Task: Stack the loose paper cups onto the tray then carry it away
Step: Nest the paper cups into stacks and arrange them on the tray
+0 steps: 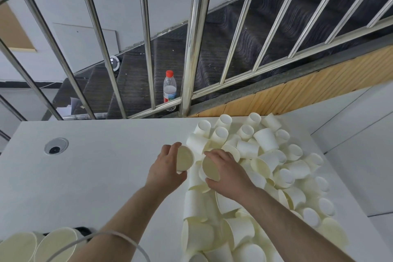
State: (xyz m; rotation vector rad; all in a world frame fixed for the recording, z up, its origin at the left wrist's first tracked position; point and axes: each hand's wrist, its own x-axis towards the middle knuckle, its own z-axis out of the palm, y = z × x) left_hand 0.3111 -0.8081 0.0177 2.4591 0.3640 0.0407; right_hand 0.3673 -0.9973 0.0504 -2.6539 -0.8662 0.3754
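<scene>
A white tabletop (85,176) is seen from above, and its right half is covered by a heap of loose paper cups (265,166), most lying on their sides, some mouth up, some showing their bases, many touching or overlapping one another. At the near edge of that heap, a single paper cup (184,158) is held in the left hand (168,168), its open mouth turned toward the camera; the grip is closed around it, fingers curled over the far rim and thumb under the near one. Just beside it, a second paper cup (210,169) is gripped by the right hand (227,174), mouth also facing the camera and tilted toward the left, fingers curled over its top edge and thumb pressed at its lower edge. The two held cups are close together but apart. At the bottom left corner, the wide mouths of two more cups (38,244) are seen, with a white cable (119,238) looped across the left forearm. A round cable grommet (56,145) is set into the tabletop on the left, well apart from the hands. Beyond the far edge a steel railing (191,49) is standing, and behind it a clear plastic bottle with a red cap (169,89) is upright on dark carpeted stairs (244,38)
</scene>
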